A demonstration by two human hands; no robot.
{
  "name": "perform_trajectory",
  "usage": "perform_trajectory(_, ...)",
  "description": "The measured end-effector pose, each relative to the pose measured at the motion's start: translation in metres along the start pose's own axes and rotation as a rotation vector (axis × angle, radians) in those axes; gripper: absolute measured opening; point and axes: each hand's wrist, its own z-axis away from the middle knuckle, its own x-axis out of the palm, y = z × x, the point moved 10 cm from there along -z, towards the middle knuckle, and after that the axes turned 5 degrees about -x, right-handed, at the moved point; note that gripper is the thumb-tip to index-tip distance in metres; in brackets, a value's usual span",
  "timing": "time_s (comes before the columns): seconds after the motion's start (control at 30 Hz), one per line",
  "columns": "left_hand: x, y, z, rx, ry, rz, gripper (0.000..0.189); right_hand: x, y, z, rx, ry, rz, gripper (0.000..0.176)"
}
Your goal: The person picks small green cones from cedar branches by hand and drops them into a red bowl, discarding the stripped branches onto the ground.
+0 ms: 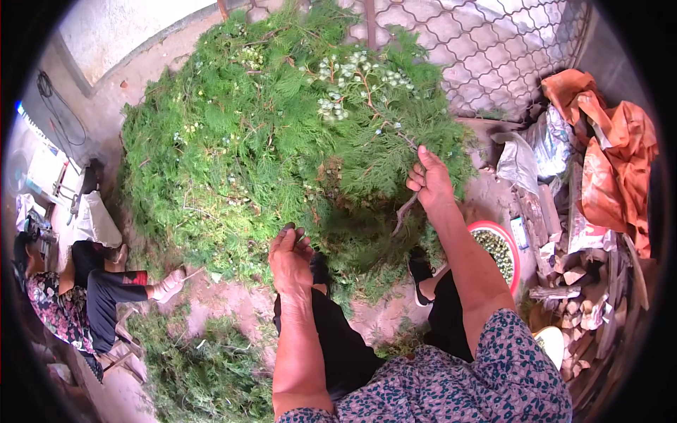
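My right hand (431,180) is closed around the woody stem of a leafy evergreen branch (386,120). Clusters of pale green cones (360,74) show on its far end, and the bare cut end of the stem angles down below my fist. My left hand (290,257) is at the near edge of a big heap of green cuttings (233,141), fingers loosely curled and a little apart, with nothing visible in them. To the right of my legs, a red-rimmed basin (517,262) holds many small green cones.
On the right are stacked firewood (578,310), an orange tarp (620,155) and plastic sacks (518,162). A wire lattice (486,63) stands behind the heap. Another person (106,303) sits at the left. More cuttings (204,366) lie on the ground at lower left.
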Motion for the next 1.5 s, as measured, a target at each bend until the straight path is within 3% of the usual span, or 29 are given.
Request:
perform_trajectory(0.37,0.025,-0.014,0.007,0.035,-0.109,-0.026,0.020,0.024,-0.032,0.067,0.109,-0.233,-0.156,0.022)
perform_trajectory(0.47,0.033,0.019,0.046,0.409,-0.093,-0.137,0.009,0.035,-0.032,0.092,0.140,-0.356,-0.219,0.016)
perform_trajectory(0.5,0.037,0.023,0.062,0.416,-0.086,-0.144,0.009,0.034,-0.031,0.100,0.147,-0.360,-0.228,0.016)
perform_trajectory(0.57,0.050,0.055,0.114,0.741,-0.061,-0.292,0.010,0.038,-0.031,0.119,0.140,-0.422,-0.263,0.016)
perform_trajectory(0.73,0.113,0.075,0.213,1.226,-0.052,-0.726,0.011,0.036,-0.021,0.162,0.196,-0.511,-0.324,0.016)
perform_trajectory(0.9,0.138,0.062,0.225,1.322,-0.049,-0.858,0.020,0.035,-0.024,0.193,0.193,-0.531,-0.220,0.022)
perform_trajectory(1.1,0.144,0.058,0.238,1.349,-0.010,-0.945,0.017,0.031,-0.028,0.205,0.200,-0.572,-0.238,0.020)
perform_trajectory(1.23,0.144,0.057,0.236,1.260,-0.114,-0.858,0.015,0.024,-0.029,0.203,0.201,-0.557,-0.261,0.018)
perform_trajectory(1.3,0.129,0.043,0.198,0.760,-0.256,-0.502,0.015,0.019,-0.029,0.201,0.211,-0.540,-0.258,0.018)
perform_trajectory(1.33,0.125,0.037,0.185,0.619,-0.351,-0.200,0.017,0.015,-0.027,0.197,0.214,-0.522,-0.267,0.018)
perform_trajectory(1.43,0.119,0.037,0.175,0.464,-0.404,0.081,0.017,0.010,-0.028,0.193,0.188,-0.521,-0.271,0.017)
perform_trajectory(1.5,0.129,0.036,0.182,0.448,-0.447,0.039,0.016,0.008,-0.029,0.194,0.169,-0.530,-0.263,0.017)
